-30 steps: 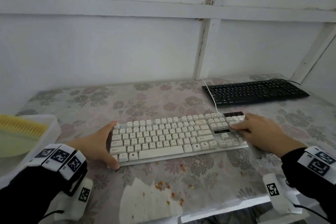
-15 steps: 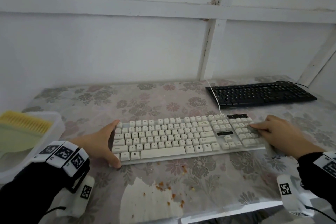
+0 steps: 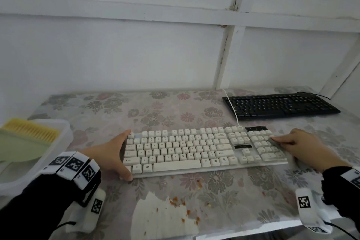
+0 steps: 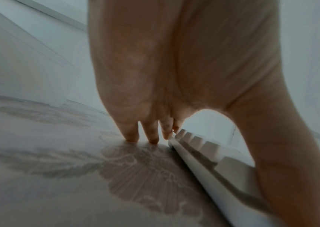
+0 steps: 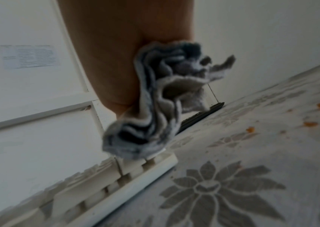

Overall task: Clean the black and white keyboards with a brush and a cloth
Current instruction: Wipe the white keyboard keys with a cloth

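The white keyboard lies mid-table, seen again as white keyboard. My left hand braces its left end, thumb at the front corner. In the left wrist view its straight fingers touch the table beside the keyboard edge. My right hand grips a bunched grey cloth and presses it on the number pad. The black keyboard rests at the back right. A yellow-bristled brush with a pale green handle lies in a tray at the left.
The white plastic tray sits at the table's left edge. Orange crumbs and a torn white patch mark the floral tablecloth in front of the keyboard. A white cable runs back across the black keyboard. A wall closes the back.
My right hand has slid the cloth to the right across the number pad. My left hand stays at the keyboard's left end. The head view has shifted a little.
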Motion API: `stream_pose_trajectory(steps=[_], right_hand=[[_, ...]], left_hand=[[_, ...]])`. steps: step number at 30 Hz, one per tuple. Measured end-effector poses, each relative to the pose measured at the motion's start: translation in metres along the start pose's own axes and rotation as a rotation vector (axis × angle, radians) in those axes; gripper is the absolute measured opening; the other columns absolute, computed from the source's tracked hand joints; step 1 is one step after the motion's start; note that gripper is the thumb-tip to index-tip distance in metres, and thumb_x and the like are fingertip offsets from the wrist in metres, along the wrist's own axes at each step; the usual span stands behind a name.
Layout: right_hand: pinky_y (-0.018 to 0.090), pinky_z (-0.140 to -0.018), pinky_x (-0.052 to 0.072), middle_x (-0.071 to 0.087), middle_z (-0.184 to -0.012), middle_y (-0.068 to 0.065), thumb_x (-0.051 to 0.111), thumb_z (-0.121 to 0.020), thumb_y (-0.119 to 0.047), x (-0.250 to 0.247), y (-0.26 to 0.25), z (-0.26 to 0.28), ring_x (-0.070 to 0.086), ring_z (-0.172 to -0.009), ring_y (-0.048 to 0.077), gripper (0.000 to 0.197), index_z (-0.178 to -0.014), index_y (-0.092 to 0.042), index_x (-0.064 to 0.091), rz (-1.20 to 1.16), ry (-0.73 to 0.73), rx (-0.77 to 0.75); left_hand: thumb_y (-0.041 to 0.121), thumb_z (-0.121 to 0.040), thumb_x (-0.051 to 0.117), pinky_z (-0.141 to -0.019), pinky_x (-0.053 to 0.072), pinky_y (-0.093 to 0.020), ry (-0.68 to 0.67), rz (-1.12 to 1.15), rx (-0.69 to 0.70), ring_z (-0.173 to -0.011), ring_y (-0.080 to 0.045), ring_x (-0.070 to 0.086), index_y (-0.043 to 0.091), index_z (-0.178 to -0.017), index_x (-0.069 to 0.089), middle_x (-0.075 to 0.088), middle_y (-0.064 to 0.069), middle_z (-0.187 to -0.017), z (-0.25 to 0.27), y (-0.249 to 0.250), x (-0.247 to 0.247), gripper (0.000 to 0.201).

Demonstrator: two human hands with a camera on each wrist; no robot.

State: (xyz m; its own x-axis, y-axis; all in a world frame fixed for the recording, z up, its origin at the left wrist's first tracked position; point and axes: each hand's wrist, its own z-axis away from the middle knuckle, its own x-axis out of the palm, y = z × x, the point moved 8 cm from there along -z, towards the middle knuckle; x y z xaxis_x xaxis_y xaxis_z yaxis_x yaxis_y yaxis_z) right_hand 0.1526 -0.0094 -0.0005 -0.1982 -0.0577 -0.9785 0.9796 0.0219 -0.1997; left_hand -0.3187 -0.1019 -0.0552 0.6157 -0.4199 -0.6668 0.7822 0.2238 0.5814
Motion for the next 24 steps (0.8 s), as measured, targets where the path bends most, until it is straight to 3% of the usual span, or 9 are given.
stream_pose_trajectory(steps=[3, 6, 8, 10, 14, 17, 19, 24], right_hand=[[0.027, -0.065, 0.031, 0.049, -0.082, 0.001, 0.055, -0.094, -0.023, -0.003, 0.004, 0.0, 0.05, -0.079, 0.018, 0.026, -0.115, -0.032, 0.068, -0.003, 0.013, 0.023], [0.024, -0.058, 0.034, 0.044, -0.071, -0.008, 0.057, -0.093, -0.021, -0.012, 0.016, 0.003, 0.045, -0.066, 0.011, 0.024, -0.112, -0.027, 0.071, 0.017, 0.064, 0.097], [0.028, -0.061, 0.035, 0.044, -0.074, -0.007, 0.058, -0.093, -0.025, -0.015, 0.014, 0.007, 0.047, -0.07, 0.015, 0.023, -0.112, -0.027, 0.071, 0.009, 0.087, 0.092], [0.028, -0.063, 0.034, 0.046, -0.079, -0.002, 0.058, -0.093, -0.028, -0.017, 0.0, 0.011, 0.049, -0.075, 0.017, 0.023, -0.113, -0.031, 0.069, -0.006, 0.101, 0.023], [0.021, -0.063, 0.036, 0.047, -0.08, -0.002, 0.059, -0.091, -0.027, -0.007, -0.042, 0.016, 0.05, -0.073, 0.01, 0.023, -0.109, -0.041, 0.065, -0.113, 0.048, -0.169], [0.025, -0.064, 0.036, 0.045, -0.079, -0.008, 0.056, -0.093, -0.03, 0.012, -0.052, 0.012, 0.048, -0.074, 0.01, 0.026, -0.114, -0.044, 0.064, 0.029, -0.003, -0.237], [0.026, -0.064, 0.034, 0.043, -0.078, -0.009, 0.056, -0.093, -0.03, 0.012, -0.044, 0.008, 0.047, -0.072, 0.01, 0.025, -0.113, -0.041, 0.066, 0.069, 0.018, -0.215], [0.027, -0.065, 0.032, 0.044, -0.078, -0.002, 0.054, -0.093, -0.031, -0.001, -0.008, 0.005, 0.046, -0.072, 0.012, 0.025, -0.115, -0.036, 0.067, 0.06, -0.015, -0.104]], left_hand=[[0.064, -0.011, 0.083, -0.109, 0.027, -0.026, 0.0, 0.006, 0.008, -0.128, -0.008, 0.03, 0.025, -0.151, -0.01, 0.022, 0.006, -0.152, 0.0, 0.001, 0.0, 0.172], [0.065, -0.011, 0.082, -0.109, 0.027, -0.026, 0.005, 0.005, 0.015, -0.128, -0.008, 0.031, 0.025, -0.151, -0.01, 0.023, 0.007, -0.152, 0.0, 0.0, -0.001, 0.172], [0.065, -0.011, 0.082, -0.109, 0.027, -0.025, 0.003, 0.006, 0.022, -0.126, -0.006, 0.03, 0.025, -0.15, -0.01, 0.024, 0.007, -0.151, -0.001, 0.0, -0.001, 0.172], [0.067, -0.01, 0.081, -0.11, 0.027, -0.026, -0.001, 0.0, 0.019, -0.128, -0.007, 0.03, 0.025, -0.15, -0.01, 0.023, 0.007, -0.152, -0.002, -0.001, -0.001, 0.173], [0.066, -0.011, 0.082, -0.112, 0.027, -0.029, 0.001, -0.006, 0.005, -0.133, -0.011, 0.03, 0.026, -0.15, -0.01, 0.022, 0.006, -0.153, -0.002, -0.002, -0.001, 0.172], [0.062, -0.014, 0.086, -0.111, 0.028, -0.028, 0.002, -0.019, -0.002, -0.133, -0.012, 0.031, 0.026, -0.15, -0.011, 0.022, 0.005, -0.153, -0.001, -0.002, 0.0, 0.171], [0.058, -0.017, 0.089, -0.109, 0.029, -0.027, 0.001, -0.029, -0.008, -0.131, -0.012, 0.032, 0.026, -0.15, -0.012, 0.023, 0.006, -0.153, -0.001, -0.002, 0.0, 0.17], [0.064, -0.015, 0.084, -0.112, 0.028, -0.03, -0.002, -0.018, -0.013, -0.133, -0.012, 0.031, 0.027, -0.15, -0.012, 0.023, 0.006, -0.153, -0.001, -0.002, -0.001, 0.17]])
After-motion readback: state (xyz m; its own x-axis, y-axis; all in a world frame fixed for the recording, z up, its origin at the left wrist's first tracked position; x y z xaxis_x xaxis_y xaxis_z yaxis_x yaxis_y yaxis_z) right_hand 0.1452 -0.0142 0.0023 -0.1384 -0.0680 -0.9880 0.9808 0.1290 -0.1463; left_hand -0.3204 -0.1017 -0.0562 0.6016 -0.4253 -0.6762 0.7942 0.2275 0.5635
